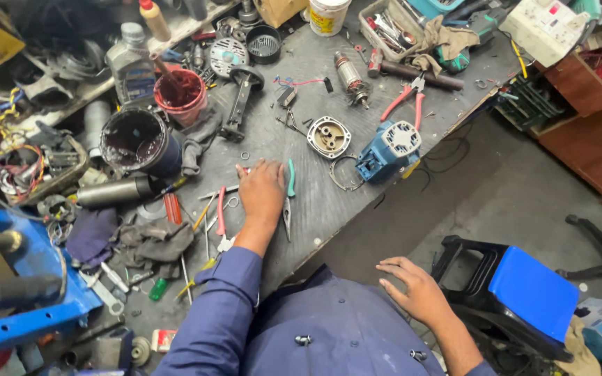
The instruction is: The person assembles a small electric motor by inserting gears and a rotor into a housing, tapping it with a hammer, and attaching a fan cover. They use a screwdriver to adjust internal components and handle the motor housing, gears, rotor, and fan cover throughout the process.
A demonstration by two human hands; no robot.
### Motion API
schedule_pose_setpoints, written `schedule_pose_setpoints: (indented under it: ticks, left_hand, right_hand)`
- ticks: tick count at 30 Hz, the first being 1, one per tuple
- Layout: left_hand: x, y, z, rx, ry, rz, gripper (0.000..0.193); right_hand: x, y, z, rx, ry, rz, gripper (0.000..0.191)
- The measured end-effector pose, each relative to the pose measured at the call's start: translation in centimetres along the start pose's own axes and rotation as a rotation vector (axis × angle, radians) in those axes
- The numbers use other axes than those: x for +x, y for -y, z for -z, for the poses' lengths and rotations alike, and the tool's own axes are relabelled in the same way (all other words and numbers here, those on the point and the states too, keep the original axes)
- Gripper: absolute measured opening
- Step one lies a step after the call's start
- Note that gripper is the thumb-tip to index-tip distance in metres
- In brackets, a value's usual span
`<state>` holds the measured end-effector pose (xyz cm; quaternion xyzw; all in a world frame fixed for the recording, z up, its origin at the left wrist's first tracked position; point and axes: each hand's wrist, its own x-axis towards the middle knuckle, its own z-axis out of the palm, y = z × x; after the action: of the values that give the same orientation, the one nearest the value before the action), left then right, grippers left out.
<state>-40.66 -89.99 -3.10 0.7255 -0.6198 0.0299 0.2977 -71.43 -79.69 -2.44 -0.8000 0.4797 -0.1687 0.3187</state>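
Left hand: flat on bench, centre frame, fingers spread, gripping nothing | teal pliers: touching its right edge | Right hand: lower right, open, empty, off bench.

Tool-strewn grey workbench, pliers

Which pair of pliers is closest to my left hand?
The green-handled pliers, lying just beside the left hand on the bench. The red-handled pliers lie farther off, near the blue motor housing.

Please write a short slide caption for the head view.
Left hand rests flat on cluttered workbench beside green-handled pliers; right hand hovers open.
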Motion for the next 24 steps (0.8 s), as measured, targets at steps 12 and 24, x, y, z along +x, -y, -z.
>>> schedule_pose_setpoints:
  ticks: [12,24]
  left_hand:
    - [0.1,3.8,-1.2,-0.170,-0.132,-0.013,0.010]
    - [5.3,-5.7,-10.5,-0.071,0.123,0.019,0.106]
  right_hand:
    - [9.3,-1.4,2.4,-0.047,-0.122,0.127,0.028]
    - [18.1,-7.6,7.0,0.247,-0.544,0.426,0.080]
